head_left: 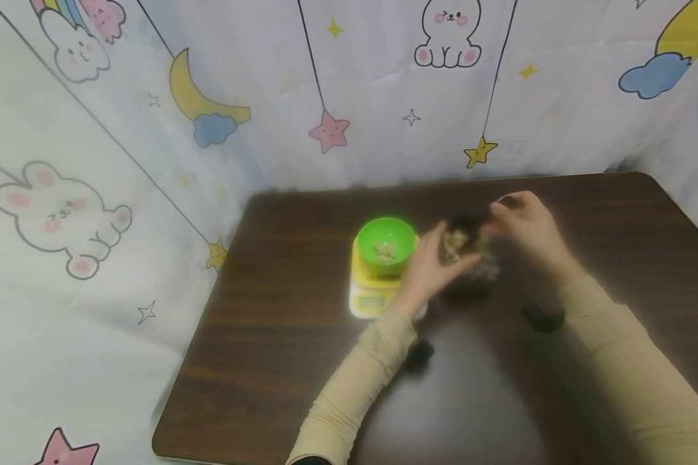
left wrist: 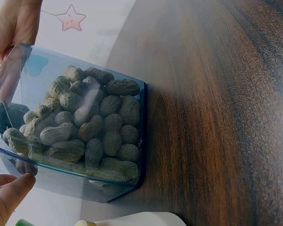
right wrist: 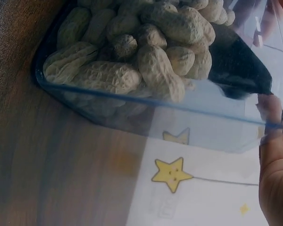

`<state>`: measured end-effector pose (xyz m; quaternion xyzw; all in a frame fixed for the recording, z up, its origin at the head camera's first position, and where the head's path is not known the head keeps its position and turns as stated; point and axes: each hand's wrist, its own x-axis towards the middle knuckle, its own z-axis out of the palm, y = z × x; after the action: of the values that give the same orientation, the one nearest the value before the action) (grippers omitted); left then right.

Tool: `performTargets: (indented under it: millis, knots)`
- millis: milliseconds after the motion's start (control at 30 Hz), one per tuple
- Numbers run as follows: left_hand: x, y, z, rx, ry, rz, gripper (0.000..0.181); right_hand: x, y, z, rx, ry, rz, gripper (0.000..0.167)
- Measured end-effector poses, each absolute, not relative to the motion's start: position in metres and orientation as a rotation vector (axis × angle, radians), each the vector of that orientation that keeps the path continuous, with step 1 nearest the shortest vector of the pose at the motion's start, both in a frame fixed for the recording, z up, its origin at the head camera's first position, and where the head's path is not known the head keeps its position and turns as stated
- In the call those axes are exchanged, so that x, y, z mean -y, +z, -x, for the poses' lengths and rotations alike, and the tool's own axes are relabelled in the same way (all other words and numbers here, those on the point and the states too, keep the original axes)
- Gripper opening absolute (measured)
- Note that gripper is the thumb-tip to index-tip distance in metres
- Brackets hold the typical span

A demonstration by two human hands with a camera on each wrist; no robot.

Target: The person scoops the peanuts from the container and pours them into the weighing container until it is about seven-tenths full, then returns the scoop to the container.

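A clear plastic container (left wrist: 52, 174) of unshelled peanuts (left wrist: 85, 127) stands on the table, right of a kitchen scale. My left hand (head_left: 427, 268) grips its near-left side, with the thumb at the rim in the left wrist view. Over the far-right side is my right hand (head_left: 526, 223), its fingers bent around a dark piece. The right wrist view shows a black scoop-like thing (right wrist: 238, 63) inside the container, beside the peanuts, its end meeting the right thumb. Its full shape is hidden. On the scale (head_left: 357, 284) sits a green bowl (head_left: 386, 226) with several peanuts in it.
The dark wooden table (head_left: 267, 323) carries everything. A white patterned curtain (head_left: 372, 84) hangs behind it and along the left. Black wrist-camera bodies (head_left: 543, 318) show by both forearms. The scale stands close against the left hand.
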<state>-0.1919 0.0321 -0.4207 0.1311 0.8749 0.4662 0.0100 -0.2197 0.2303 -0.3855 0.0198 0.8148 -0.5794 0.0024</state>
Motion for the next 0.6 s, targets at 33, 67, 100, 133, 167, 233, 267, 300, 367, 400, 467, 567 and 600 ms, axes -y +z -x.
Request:
performTargets:
  millis: [33, 67, 100, 133, 167, 233, 267, 300, 367, 400, 467, 567, 600]
  knots:
    - [-0.032, -0.421, 0.192, -2.737, 1.449, -0.412, 0.092, -0.232, -0.386, 0.220, -2.541, -1.824, -0.068, 0.037]
    - [-0.032, -0.422, 0.193, -2.741, 1.447, -0.416, 0.092, -0.233, -0.386, 0.220, -2.521, -1.843, -0.074, 0.037]
    - [-0.031, -0.422, 0.193, -2.742, 1.448, -0.418, 0.092, -0.234, -0.386, 0.220, -2.495, -1.868, -0.077, 0.036]
    - [-0.031, -0.423, 0.193, -2.743, 1.446, -0.420, 0.092, -0.236, -0.387, 0.220, -2.476, -1.887, -0.079, 0.036]
    - [-0.031, -0.423, 0.193, -2.745, 1.444, -0.424, 0.092, -0.237, -0.388, 0.220, -2.452, -1.912, -0.075, 0.035]
    - [-0.031, -0.423, 0.194, -2.738, 1.453, -0.426, 0.092, -0.240, -0.390, 0.219, -2.399, -1.969, -0.061, 0.032]
    - [-0.031, -0.423, 0.193, -2.732, 1.460, -0.424, 0.092, -0.241, -0.391, 0.219, -2.363, -2.010, -0.049, 0.032]
    - [-0.031, -0.423, 0.193, -2.726, 1.466, -0.424, 0.092, -0.242, -0.392, 0.219, -2.312, -2.058, -0.043, 0.031]
    - [-0.031, -0.422, 0.193, -2.713, 1.478, -0.420, 0.092, -0.245, -0.393, 0.217, -2.201, -2.162, -0.033, 0.029]
    - [-0.031, -0.422, 0.193, -2.711, 1.483, -0.419, 0.092, -0.246, -0.394, 0.216, -2.140, -2.215, -0.032, 0.029]
    - [-0.031, -0.422, 0.194, -2.705, 1.491, -0.419, 0.092, -0.249, -0.396, 0.215, -2.032, -2.305, -0.030, 0.028]
    - [-0.031, -0.422, 0.194, -2.696, 1.501, -0.413, 0.092, -0.252, -0.397, 0.213, -1.969, -2.346, -0.036, 0.028]
    - [-0.031, -0.422, 0.194, -2.695, 1.503, -0.413, 0.092, -0.253, -0.397, 0.212, -1.975, -2.338, -0.042, 0.029]
